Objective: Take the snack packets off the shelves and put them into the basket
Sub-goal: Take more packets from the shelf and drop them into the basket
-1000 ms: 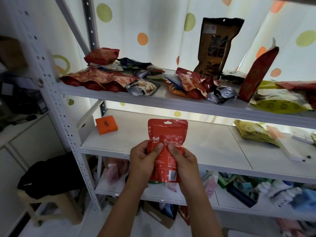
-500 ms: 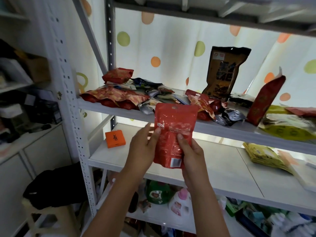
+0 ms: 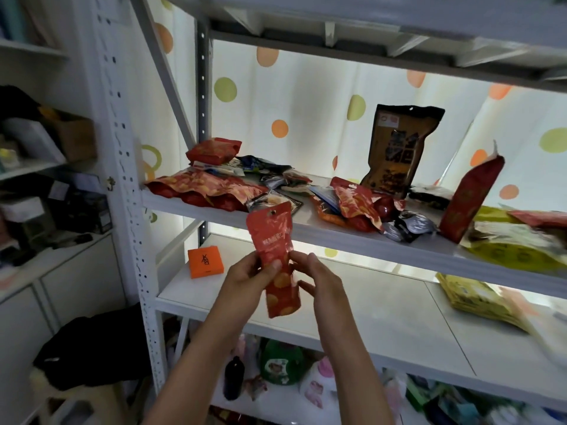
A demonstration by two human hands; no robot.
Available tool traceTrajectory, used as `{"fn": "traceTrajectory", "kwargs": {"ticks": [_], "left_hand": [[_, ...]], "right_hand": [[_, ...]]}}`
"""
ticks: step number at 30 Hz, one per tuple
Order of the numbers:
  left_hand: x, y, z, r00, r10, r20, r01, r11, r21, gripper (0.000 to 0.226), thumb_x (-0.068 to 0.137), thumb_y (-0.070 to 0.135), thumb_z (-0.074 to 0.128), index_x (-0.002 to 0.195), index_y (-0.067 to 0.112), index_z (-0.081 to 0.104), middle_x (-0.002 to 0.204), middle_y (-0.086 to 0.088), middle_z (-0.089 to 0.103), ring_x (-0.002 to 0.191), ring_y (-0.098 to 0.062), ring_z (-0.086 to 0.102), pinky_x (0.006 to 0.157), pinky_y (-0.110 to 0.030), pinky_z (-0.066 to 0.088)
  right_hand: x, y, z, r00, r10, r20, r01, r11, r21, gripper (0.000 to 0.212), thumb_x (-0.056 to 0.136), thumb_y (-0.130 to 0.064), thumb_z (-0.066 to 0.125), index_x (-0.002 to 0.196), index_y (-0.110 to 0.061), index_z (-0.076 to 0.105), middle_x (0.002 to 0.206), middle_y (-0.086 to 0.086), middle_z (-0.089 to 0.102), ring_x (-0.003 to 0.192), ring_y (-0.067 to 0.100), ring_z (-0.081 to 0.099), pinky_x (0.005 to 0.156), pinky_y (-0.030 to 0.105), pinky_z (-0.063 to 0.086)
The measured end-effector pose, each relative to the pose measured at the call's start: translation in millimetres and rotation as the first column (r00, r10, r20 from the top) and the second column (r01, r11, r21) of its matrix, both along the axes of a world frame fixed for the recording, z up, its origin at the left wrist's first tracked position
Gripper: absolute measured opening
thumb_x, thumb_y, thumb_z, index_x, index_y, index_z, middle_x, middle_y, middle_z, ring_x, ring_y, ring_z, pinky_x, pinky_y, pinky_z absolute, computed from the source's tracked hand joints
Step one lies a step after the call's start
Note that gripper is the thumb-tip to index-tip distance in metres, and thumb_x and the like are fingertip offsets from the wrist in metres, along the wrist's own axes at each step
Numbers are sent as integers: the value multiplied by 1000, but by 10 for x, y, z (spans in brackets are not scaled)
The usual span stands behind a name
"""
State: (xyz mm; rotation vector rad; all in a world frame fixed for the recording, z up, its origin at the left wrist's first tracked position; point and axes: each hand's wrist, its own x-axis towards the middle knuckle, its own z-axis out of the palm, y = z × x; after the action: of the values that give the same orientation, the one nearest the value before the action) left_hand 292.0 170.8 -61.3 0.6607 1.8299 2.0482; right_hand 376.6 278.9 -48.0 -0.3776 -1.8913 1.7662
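Snack packets, a loose heap of red, silver and dark foil pouches (image 3: 276,185), crowd the white metal shelf (image 3: 337,237) from its left edge to its right, and no basket shows anywhere in view, so you will have to turn away to find it. You hold one flat red foil packet (image 3: 274,256) upright in front of that shelf's front edge. Your left hand (image 3: 251,277) pinches its lower half, thumb across the face; your right hand (image 3: 319,280) touches its right edge with loosely curled fingers, though I cannot tell whether they really grip. The slick foil could slide out if the left pinch eases while you turn. The tall dark brown pouch (image 3: 395,148) and the narrow red one (image 3: 469,197) stand on end near the back and would probably topple at a careless reach. The board below has open room between the small orange box (image 3: 205,261) at its left and the yellow packet (image 3: 478,297) at its right.
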Motion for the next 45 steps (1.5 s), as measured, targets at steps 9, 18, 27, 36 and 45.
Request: {"fn": "traceTrajectory", "kwargs": {"ticks": [9,18,27,36,45], "left_hand": [[186,4,-131,976,-62,211,34,991,132,32,90,48,56,107,25,69,104,-5,74,98,-29,70,91,-55,52],[297,117,-423,955,-40,293,17,997,82,38,82,53,60,108,27,68,103,-2,75,98,-29,70,92,-56,52],[202,76,-504,954,-53,295,48,999,24,33,81,57,59,104,35,68,104,4,74,99,-25,70,91,-54,53],[78,-5,-270,958,-260,123,272,957,-95,70,60,53,84,121,35,57,112,10,71,103,-14,69,89,-41,57],[-474,192,624,983,-171,-73,160,977,-142,41,72,30,84,107,34,62,103,9,71,88,-12,71,67,-22,57]], "right_hand": [[356,82,-384,995,-97,31,101,979,-175,35,79,-38,68,108,-18,70,104,-1,75,99,20,71,88,38,57],[486,6,-588,995,-91,48,101,958,-268,29,86,-25,66,111,-10,71,104,6,76,95,25,73,83,37,60],[394,-54,-668,990,-128,57,140,934,-330,26,88,-26,66,111,-14,71,103,3,76,94,22,73,80,35,60],[146,73,-365,975,-219,-37,193,918,-347,21,87,-24,68,103,-13,74,95,8,77,87,26,74,74,35,60],[-368,453,430,993,-110,-50,106,992,-70,28,90,-37,67,111,-20,72,101,-5,76,91,13,73,79,31,59]]}}
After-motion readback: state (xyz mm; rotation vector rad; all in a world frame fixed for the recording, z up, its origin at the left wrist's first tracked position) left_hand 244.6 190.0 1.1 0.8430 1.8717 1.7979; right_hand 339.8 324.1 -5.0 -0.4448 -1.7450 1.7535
